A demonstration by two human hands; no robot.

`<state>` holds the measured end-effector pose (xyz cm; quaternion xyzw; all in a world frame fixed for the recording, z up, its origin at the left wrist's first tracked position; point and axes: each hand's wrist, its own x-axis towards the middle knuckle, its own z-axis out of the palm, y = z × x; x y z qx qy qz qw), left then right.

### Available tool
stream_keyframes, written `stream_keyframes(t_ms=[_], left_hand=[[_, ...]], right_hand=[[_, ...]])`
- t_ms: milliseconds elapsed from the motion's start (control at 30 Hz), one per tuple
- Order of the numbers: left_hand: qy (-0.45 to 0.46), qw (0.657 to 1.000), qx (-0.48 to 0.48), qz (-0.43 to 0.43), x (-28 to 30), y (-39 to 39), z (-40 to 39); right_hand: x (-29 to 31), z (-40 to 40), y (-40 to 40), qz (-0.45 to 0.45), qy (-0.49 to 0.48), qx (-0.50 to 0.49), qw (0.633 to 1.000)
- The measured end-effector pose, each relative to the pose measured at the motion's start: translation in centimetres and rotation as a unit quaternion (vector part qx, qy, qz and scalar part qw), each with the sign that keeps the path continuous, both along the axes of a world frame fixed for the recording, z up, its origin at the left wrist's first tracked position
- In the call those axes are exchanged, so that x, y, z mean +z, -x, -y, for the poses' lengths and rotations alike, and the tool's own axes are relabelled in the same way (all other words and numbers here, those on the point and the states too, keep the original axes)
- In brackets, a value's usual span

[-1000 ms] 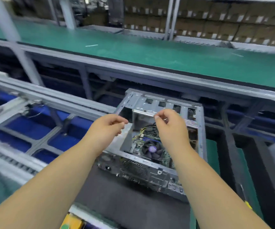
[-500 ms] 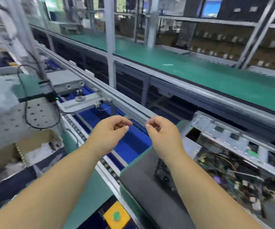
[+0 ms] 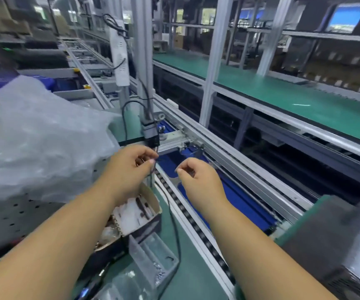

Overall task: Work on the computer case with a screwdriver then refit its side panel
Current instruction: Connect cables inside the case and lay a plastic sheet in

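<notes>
1. We are holding both hands up over the near side of the conveyor line, forearms reaching in from the bottom edge of the view.
2. Our left hand (image 3: 131, 167) is curling its fingers inward with the thumb meeting the fingertips, a closed grip; whether it is pinching something small we cannot tell, as the blur is hiding it.
3. Our right hand (image 3: 198, 180) is doing the same just beside it, thumb and forefinger pressed together in a pinch, and again we cannot tell what, if anything, is between them.
4. The computer case (image 3: 347, 241) is lying on a dark mat at the right edge of the line, blurred and partly cut off by the frame, well apart from both hands.
5. A cardboard box (image 3: 138, 213) of small parts is sitting on the green table (image 3: 187, 276) under our left forearm, with a clear plastic tray (image 3: 153, 256) just beside it toward the near edge.
6. A heap of clear plastic wrap (image 3: 34, 135) is covering the far left of the table.
7. A black cable (image 3: 174, 230) is running down across the table beside the conveyor rail (image 3: 239, 167).
</notes>
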<state>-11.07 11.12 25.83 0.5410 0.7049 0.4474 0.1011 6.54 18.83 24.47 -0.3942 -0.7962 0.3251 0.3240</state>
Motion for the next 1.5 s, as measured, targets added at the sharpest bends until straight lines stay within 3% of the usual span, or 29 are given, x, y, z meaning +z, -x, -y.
stream_keyframes(t_ms=[100, 167, 300, 400, 500, 600, 767, 867, 967, 1067, 1200, 1300, 1500], left_hand=[[-0.016, 0.997, 0.051, -0.052, 0.7, 4.9, 0.9], [-0.016, 0.986, 0.094, -0.138, 1.3, 7.8, 1.6], [-0.018, 0.923, 0.243, -0.297, 3.2, 12.9, 3.1], [0.016, 0.889, 0.283, -0.358, 4.2, 15.6, 3.5], [0.091, 0.875, 0.281, -0.383, 4.2, 17.7, 2.9], [0.101, 0.875, 0.277, -0.385, 3.3, 18.9, 2.1], [0.002, 0.887, 0.273, -0.373, 2.9, 19.0, 1.7], [-0.092, 0.887, 0.248, -0.379, 3.0, 17.8, 2.1], [-0.177, 0.884, 0.187, -0.391, 2.8, 15.9, 2.8], [-0.208, 0.877, 0.144, -0.408, 2.6, 14.4, 3.5], [-0.221, 0.870, 0.088, -0.432, 2.2, 12.9, 4.5], [-0.231, 0.868, 0.043, -0.438, 2.0, 12.0, 5.0], [-0.219, 0.885, 0.010, -0.410, 1.6, 9.8, 5.1]], right_hand=[[0.1, -0.2, 4.7, 0.010, -0.004, 0.026, 1.000], [0.1, -0.2, 7.6, 0.022, -0.011, 0.038, 0.999], [0.0, 0.1, 12.2, 0.030, -0.014, 0.064, 0.997], [-0.1, 0.4, 14.2, 0.041, -0.019, 0.077, 0.996], [-0.3, 0.6, 15.1, 0.046, -0.011, 0.077, 0.996], [-0.4, 0.7, 15.2, 0.045, -0.002, 0.080, 0.996], [0.2, 0.7, 14.5, 0.021, 0.025, 0.065, 0.997], [0.8, 0.6, 14.2, -0.020, 0.100, 0.053, 0.993], [1.7, 0.6, 14.5, -0.108, 0.245, 0.042, 0.963], [2.4, 0.8, 15.3, -0.195, 0.395, 0.083, 0.894], [3.0, 1.4, 15.9, -0.271, 0.510, 0.147, 0.803], [3.5, 2.0, 16.5, -0.305, 0.538, 0.160, 0.769], [3.9, 1.0, 14.0, -0.388, 0.468, 0.205, 0.767]])
